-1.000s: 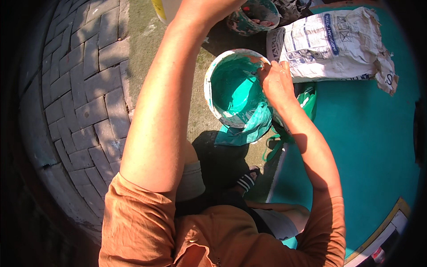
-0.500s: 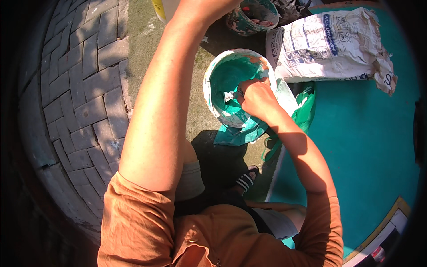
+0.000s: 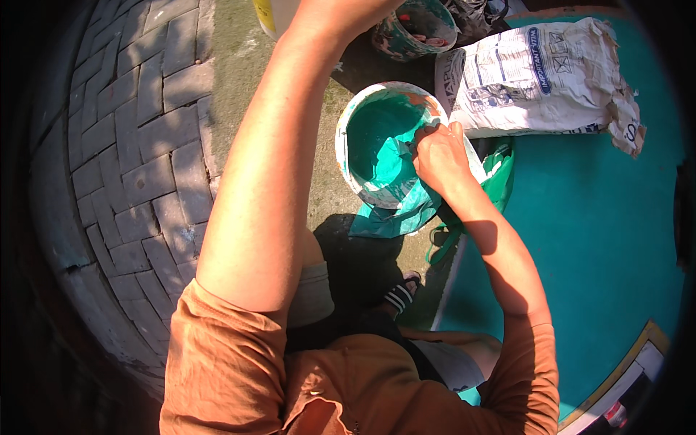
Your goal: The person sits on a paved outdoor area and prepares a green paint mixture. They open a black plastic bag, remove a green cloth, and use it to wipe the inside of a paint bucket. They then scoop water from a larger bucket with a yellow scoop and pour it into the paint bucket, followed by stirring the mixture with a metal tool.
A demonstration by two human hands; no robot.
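Note:
My right hand [image 3: 441, 156] is closed in a fist at the right rim of a white bucket [image 3: 342, 141]. From it a flat, teal-coated scraper-like tool [image 3: 395, 158] reaches into the bucket; its handle is hidden by my fingers. Wet teal paste [image 3: 373, 130] coats the inside. Crumpled teal plastic [image 3: 395, 216] hangs over the near rim. My left hand [image 3: 348, 13] is stretched forward to the top edge, its fingers cut off by the frame, so what it holds is hidden.
A paint-smeared pail [image 3: 417, 47] stands beyond the bucket, beside a black plastic bag [image 3: 475, 18]. To the right, a torn white paper sack [image 3: 536, 76] lies on a teal surface [image 3: 580, 239]. A yellow-and-white container [image 3: 272, 16] is near my left wrist. Grey paving [image 3: 145, 159] lies left.
My right hand has moved right, toward the bucket's rim, and turned. The pale metal part seen before it is gone from sight, and a broad teal face shows there. My left arm has barely moved.

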